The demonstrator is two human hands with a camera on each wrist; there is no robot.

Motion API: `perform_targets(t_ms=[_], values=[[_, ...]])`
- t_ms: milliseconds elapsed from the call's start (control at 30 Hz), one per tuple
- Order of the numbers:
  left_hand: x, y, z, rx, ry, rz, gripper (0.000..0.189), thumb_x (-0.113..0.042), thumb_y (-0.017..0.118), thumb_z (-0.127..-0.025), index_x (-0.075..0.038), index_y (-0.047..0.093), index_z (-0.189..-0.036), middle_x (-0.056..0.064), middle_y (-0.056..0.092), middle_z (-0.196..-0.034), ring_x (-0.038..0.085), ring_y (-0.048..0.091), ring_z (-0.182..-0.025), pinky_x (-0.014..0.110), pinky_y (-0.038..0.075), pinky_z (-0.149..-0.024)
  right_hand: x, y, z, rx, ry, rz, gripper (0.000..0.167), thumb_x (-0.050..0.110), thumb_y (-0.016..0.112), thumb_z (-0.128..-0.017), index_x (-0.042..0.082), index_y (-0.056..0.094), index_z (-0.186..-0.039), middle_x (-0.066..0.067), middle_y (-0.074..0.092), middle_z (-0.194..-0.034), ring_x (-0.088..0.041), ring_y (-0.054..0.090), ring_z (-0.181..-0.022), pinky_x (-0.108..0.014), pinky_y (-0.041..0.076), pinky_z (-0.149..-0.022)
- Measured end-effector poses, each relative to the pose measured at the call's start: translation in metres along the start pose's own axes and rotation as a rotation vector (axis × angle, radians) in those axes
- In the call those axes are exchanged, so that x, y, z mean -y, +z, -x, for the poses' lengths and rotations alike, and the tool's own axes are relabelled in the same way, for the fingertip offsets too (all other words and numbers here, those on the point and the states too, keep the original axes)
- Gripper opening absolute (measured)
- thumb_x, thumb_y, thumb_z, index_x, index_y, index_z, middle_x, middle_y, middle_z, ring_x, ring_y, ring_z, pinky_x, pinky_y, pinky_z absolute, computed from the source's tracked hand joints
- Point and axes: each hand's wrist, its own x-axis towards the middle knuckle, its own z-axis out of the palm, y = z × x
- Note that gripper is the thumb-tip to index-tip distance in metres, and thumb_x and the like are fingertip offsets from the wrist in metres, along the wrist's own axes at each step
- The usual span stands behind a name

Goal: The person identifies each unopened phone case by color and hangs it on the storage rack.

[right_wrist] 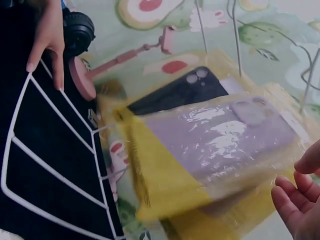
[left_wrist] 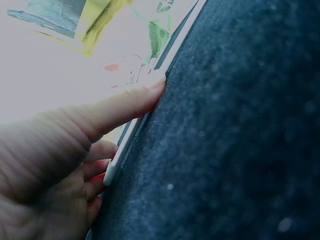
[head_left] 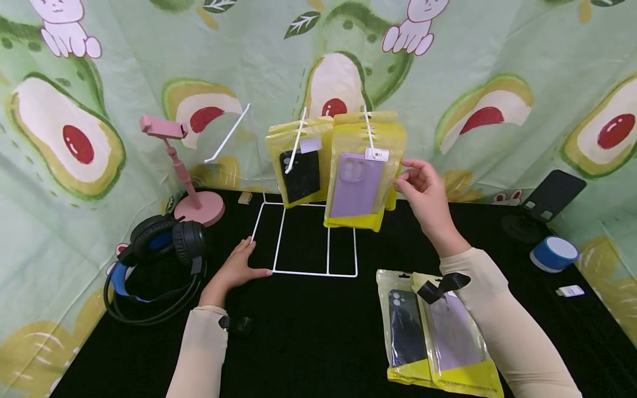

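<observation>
A white wire display rack (head_left: 301,273) stands on the black tabletop with its prongs reaching forward. On its right prong hang yellow-edged pouches, the front one holding a purple phone case (head_left: 355,185). Pouches with a black phone case (head_left: 301,176) hang from the middle prong; the left prong (head_left: 227,132) is bare. My right hand (head_left: 424,190) is at the right edge of the purple-case pouches, fingers loosely bent, thumb apart from them in the right wrist view; contact is unclear. My left hand (head_left: 236,268) rests on the rack's front left base corner, thumb (left_wrist: 135,102) extended against the wire.
Two more pouches, one with a dark case (head_left: 405,326) and one with a purple case (head_left: 455,331), lie near my right forearm. Headphones (head_left: 164,249) and a pink phone stand (head_left: 199,207) are at left. A black stand (head_left: 547,202), blue round object (head_left: 553,254) and small white item (head_left: 570,291) are at right.
</observation>
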Motion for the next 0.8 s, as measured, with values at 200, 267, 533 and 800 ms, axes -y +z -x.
perform_targets(t_ms=[200, 267, 533, 800], values=[[0.001, 0.0, 0.0, 0.005, 0.0, -0.001, 0.098, -0.042, 0.074, -0.079, 0.005, 0.023, -0.147, 0.021, 0.008, -0.156, 0.039, 0.004, -0.143, 0.057, 0.012, -0.112, -0.009, -0.023, 0.021, -0.006, 0.033, -0.048, 0.022, -0.002, 0.059, -0.09, 0.01, 0.059, -0.108, -0.002, 0.055, -0.085, -0.011, 0.062, -0.081, -0.017, 0.053, -0.074], [0.001, 0.0, -0.001, 0.004, 0.004, 0.0, 0.098, -0.043, 0.074, -0.078, 0.005, 0.023, -0.147, 0.022, 0.008, -0.156, 0.04, 0.004, -0.143, 0.057, 0.012, -0.112, -0.012, -0.032, 0.031, 0.001, 0.046, -0.049, 0.021, -0.003, 0.058, -0.09, 0.01, 0.06, -0.107, -0.002, 0.055, -0.085, -0.01, 0.063, -0.081, -0.017, 0.053, -0.074], [0.001, -0.002, 0.0, 0.005, -0.007, 0.007, 0.097, -0.041, 0.074, -0.079, 0.005, 0.022, -0.147, 0.021, 0.007, -0.157, 0.039, 0.003, -0.143, 0.056, 0.011, -0.112, -0.021, -0.065, 0.071, 0.052, 0.112, 0.027, 0.022, -0.004, 0.055, -0.092, 0.013, 0.061, -0.106, 0.002, 0.058, -0.089, -0.006, 0.065, -0.083, -0.016, 0.053, -0.073], [0.0, -0.002, 0.0, 0.009, -0.003, 0.004, 0.096, -0.041, 0.074, -0.08, 0.005, 0.022, -0.147, 0.021, 0.008, -0.156, 0.039, 0.004, -0.143, 0.056, 0.012, -0.112, -0.023, -0.095, 0.101, 0.188, 0.286, 0.418, 0.03, 0.015, 0.057, -0.095, 0.0, 0.052, -0.121, -0.009, 0.057, -0.107, -0.002, 0.058, -0.086, -0.016, 0.051, -0.073]])
